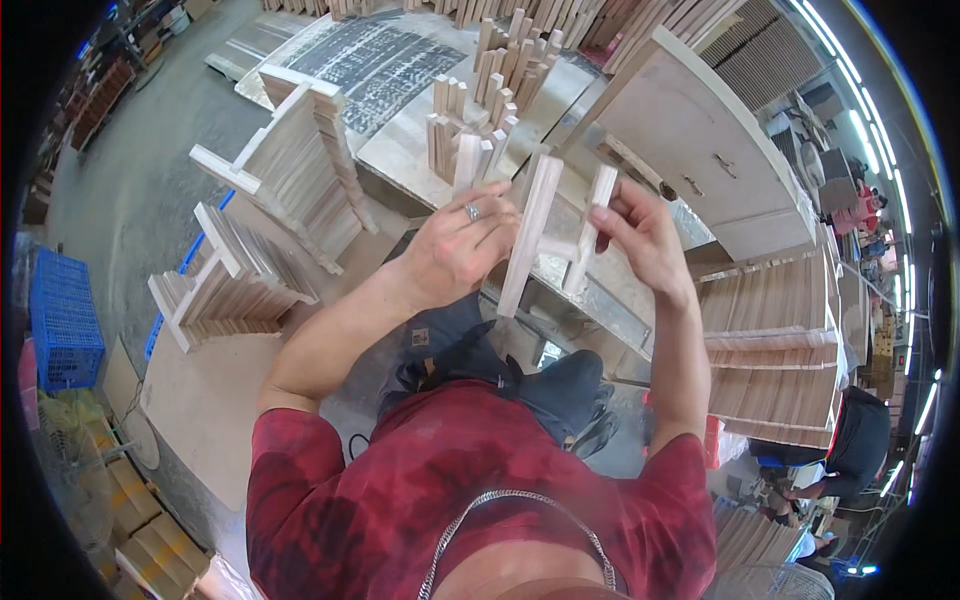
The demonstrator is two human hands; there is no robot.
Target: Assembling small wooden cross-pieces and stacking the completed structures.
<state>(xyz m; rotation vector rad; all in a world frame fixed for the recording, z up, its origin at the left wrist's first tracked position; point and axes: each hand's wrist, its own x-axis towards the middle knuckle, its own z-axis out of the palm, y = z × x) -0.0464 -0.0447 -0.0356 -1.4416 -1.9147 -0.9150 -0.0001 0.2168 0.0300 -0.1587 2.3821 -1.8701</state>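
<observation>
Wooden frame (557, 246): raised between your two hands
Left hand (462, 247): your fingers grip its longer bar (531, 232)
Right hand (648, 238): your fingers pinch its shorter bar (583, 258)
Worktop (393, 152): upright sticks (514, 62) stand beyond your hands

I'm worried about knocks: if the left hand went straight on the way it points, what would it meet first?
Most likely the longer wooden bar, just to the right of the left hand; depth is unclear, so they may already touch.
</observation>
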